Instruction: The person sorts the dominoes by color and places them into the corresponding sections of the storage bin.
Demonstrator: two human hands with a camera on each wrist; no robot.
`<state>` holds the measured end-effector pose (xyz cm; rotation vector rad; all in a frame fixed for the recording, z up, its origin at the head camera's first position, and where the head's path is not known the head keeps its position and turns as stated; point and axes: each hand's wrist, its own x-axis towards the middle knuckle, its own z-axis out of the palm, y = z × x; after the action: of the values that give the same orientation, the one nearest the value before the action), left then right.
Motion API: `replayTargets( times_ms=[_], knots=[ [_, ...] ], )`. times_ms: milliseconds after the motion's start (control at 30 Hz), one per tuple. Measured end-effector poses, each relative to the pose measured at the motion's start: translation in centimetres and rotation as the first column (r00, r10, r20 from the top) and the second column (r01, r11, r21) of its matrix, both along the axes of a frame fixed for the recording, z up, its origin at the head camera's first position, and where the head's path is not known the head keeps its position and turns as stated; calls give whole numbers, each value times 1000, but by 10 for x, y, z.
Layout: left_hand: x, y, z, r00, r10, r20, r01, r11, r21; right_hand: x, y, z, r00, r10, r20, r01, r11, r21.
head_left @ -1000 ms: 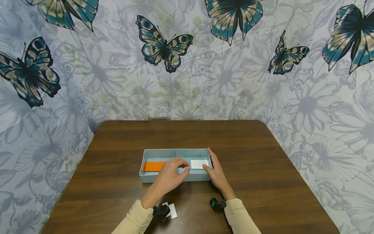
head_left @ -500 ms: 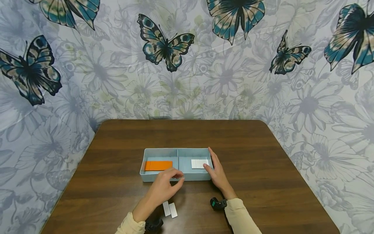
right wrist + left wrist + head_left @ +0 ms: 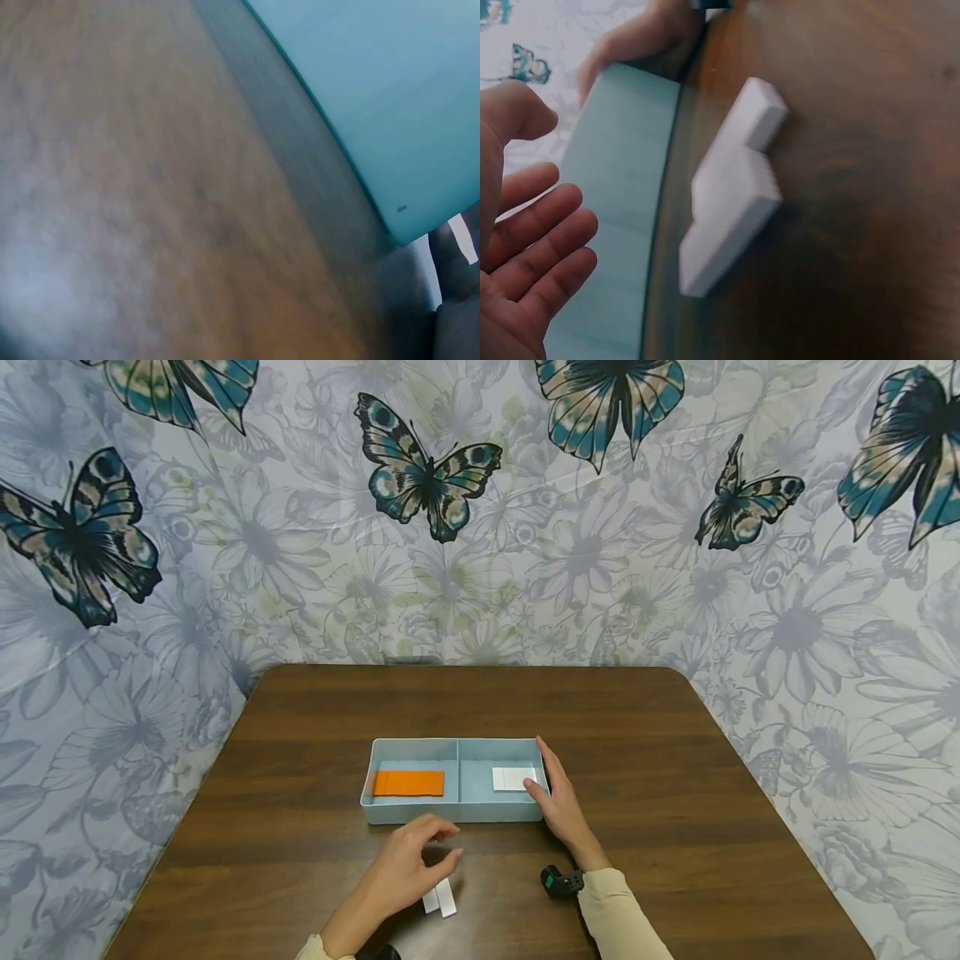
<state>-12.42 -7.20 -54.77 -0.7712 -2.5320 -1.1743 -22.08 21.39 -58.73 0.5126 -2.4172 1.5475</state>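
Observation:
A light blue two-compartment box (image 3: pixel 442 813) stands on the table. Orange blocks (image 3: pixel 408 783) lie flat side by side in its left compartment. A row of white blocks (image 3: pixel 510 779) lies in the right one, partly behind the thumb. My right hand (image 3: pixel 562 810) grips the box's right end, thumb over the rim and fingers along the outer side. In front of the box my left hand (image 3: pixel 401 871) hovers with relaxed fingers and thumb apart, holding nothing. Two loose white blocks (image 3: pixel 731 191) lie offset against each other just beyond it in the left wrist view.
The brown wooden table (image 3: pixel 637 718) has rounded far corners. Behind it hangs a cloth (image 3: pixel 570 585) printed with flowers and butterflies. A black band with a camera (image 3: pixel 561 882) sits on the right wrist.
My left hand has moved from above the box back toward the front left, near the loose white blocks, uncovering the orange blocks and the divider. The right hand has stayed on the box.

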Motion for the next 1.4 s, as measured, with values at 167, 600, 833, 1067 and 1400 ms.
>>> replayTargets(
  times_ms=[167,600,833,1067,1400],
  knots=[
    [7,-6,-8,999,-10,-31,10,1000,-7,2,-1,3,1000,2,-5,-2,1000,6],
    [18,-26,-23,981,-69,-183,31,979,-203,1,0,4,1000,-1,-4,1,1000,4],
    [20,-30,-26,977,-124,-174,70,955,-288,1,1,0,1000,-3,3,3,1000,10],
    [16,-31,-27,971,-148,-189,89,954,-287,3,-1,3,1000,-6,0,6,1000,15],
    [10,-26,-26,962,-162,-221,98,956,-277,0,1,0,1000,-7,9,7,1000,10]
  ],
)
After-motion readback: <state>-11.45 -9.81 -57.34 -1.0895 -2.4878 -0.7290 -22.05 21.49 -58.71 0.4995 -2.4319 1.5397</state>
